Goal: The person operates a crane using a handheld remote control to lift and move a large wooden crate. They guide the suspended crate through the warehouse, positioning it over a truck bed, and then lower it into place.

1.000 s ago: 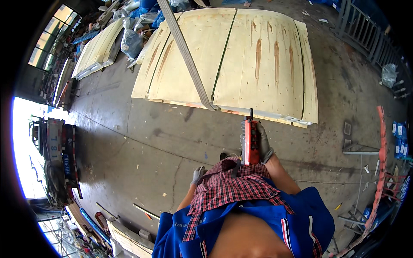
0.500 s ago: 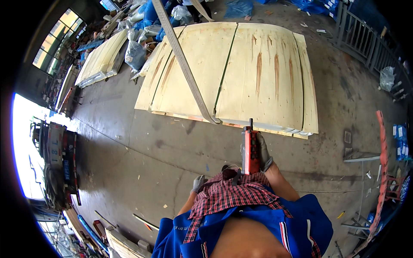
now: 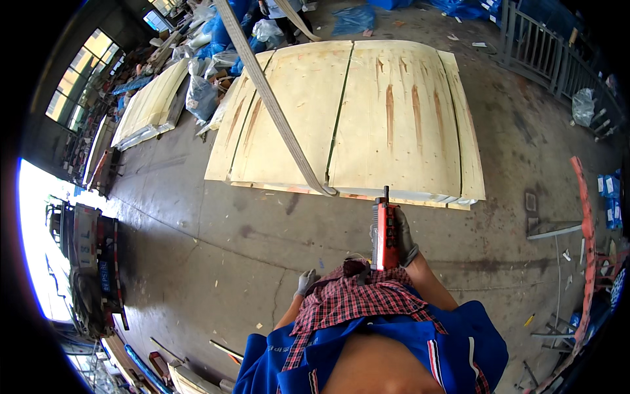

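Note:
My right hand (image 3: 407, 243), in a grey glove, is closed around a red and black handheld radio remote (image 3: 385, 235) with a short black antenna, upright in front of my waist. My left hand (image 3: 306, 282), also gloved, hangs low beside the checked cloth at my waist; its fingers are too small and indistinct to read. Ahead lies a large package faced with pale plywood (image 3: 394, 111), bound with dark straps. A wide grey lifting sling (image 3: 275, 105) slants down from above to the package's near edge. Another sling (image 3: 295, 20) shows at its far side.
Another person (image 3: 282, 20) stands beyond the package, only partly visible. Bagged material (image 3: 202, 95) and a smaller wood-covered stack (image 3: 149, 105) lie to the left. A truck (image 3: 85, 256) stands at the far left. Grey metal railings (image 3: 538, 49) and a red-wrapped bar (image 3: 586, 223) are on the right.
The whole view has shifted slightly, bringing more of the other person into sight. My right hand keeps its hold on the remote, and my left hand stays low at my side.

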{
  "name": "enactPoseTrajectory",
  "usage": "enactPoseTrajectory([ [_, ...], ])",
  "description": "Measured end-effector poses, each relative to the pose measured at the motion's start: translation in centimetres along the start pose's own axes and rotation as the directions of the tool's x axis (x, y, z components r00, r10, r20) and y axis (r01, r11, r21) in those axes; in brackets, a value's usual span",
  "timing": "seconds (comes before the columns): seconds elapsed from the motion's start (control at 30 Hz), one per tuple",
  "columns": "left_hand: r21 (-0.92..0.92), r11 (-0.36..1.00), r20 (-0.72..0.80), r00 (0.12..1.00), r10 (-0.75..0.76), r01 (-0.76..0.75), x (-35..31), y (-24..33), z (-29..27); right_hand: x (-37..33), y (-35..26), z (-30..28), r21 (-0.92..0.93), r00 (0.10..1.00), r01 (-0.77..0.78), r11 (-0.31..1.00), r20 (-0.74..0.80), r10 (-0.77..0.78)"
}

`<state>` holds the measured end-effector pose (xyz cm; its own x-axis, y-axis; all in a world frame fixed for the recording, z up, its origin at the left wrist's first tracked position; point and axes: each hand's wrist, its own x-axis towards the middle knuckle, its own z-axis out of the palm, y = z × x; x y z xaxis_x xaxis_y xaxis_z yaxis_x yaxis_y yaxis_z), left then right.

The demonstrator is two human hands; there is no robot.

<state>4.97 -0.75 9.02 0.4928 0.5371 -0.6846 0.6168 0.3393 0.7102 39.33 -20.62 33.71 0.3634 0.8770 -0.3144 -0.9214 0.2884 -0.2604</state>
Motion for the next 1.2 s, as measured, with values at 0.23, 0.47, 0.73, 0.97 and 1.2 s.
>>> enactPoseTrajectory([
  [0.23,-0.173,0.984,0.046,0.998,0.038,-0.030,2.1,-3.7,-0.6,0.9,0.7,-2.8,-0.014,0.997,0.044,0.999,-0.060,-0.045],
  [0.47,-0.183,0.981,0.133,0.987,0.092,-0.067,3.2,-4.0,-0.4,-1.5,-0.6,0.0,0.051,0.980,0.154,0.987,-0.135,-0.146],
  [0.73,-0.265,0.959,0.171,0.984,-0.051,0.096,1.9,-0.8,-1.4,-1.5,-0.3,-0.2,0.044,0.980,0.165,0.985,-0.120,-0.159],
  [0.97,-0.177,0.980,0.081,0.990,0.111,-0.095,1.4,-3.3,0.1,-0.7,0.3,0.7,0.041,0.980,0.137,0.990,-0.153,-0.130],
  [1.2,-0.038,0.996,-0.013,0.996,0.086,-0.086,3.7,-6.2,-0.6,-0.6,0.6,-0.3,0.000,0.990,0.098,0.995,-0.100,-0.098],
])
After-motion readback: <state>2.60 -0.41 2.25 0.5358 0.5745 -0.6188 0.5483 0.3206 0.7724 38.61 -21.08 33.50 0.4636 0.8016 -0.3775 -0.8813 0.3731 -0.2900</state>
